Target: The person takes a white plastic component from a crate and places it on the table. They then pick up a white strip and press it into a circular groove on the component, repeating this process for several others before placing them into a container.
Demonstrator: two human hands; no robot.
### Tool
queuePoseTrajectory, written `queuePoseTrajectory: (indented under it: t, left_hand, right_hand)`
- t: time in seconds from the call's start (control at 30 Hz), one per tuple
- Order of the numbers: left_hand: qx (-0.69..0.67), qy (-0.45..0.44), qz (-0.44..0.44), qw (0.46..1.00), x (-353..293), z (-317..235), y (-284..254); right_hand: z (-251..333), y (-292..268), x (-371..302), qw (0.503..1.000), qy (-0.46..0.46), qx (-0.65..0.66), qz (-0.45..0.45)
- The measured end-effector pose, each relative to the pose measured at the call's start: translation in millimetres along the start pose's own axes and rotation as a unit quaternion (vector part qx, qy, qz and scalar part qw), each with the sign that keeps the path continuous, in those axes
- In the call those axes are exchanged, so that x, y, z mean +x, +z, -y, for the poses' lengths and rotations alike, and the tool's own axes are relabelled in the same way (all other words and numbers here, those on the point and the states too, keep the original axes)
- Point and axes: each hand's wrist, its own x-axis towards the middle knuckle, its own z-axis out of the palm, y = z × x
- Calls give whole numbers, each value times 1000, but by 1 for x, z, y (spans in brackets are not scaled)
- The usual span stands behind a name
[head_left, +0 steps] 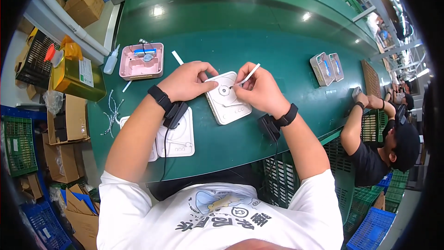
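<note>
Left hand (192, 81) gripping white casing (227, 112); right hand (262, 93) pinching strip (251, 71), not yet lying flat; panels (184, 135) lying left of grip.

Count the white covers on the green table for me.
3. One is between the left hand and right hand. Two lie side by side near the left forearm: one partly visible, the other mostly hidden. More could be underneath.
</note>
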Motion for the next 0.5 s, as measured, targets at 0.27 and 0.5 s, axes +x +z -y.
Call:
queuePoseTrajectory:
  t: [0.27, 0.5]
  left_hand:
    - [2, -2, -2, 1000, -1, 0, 2]
    - [1, -5, 7, 1000, 1, 1, 0]
  right_hand:
    - [4, 12, -6, 997, -15, -75, -34]
    - [8, -4, -3, 998, -34, -51, 22]
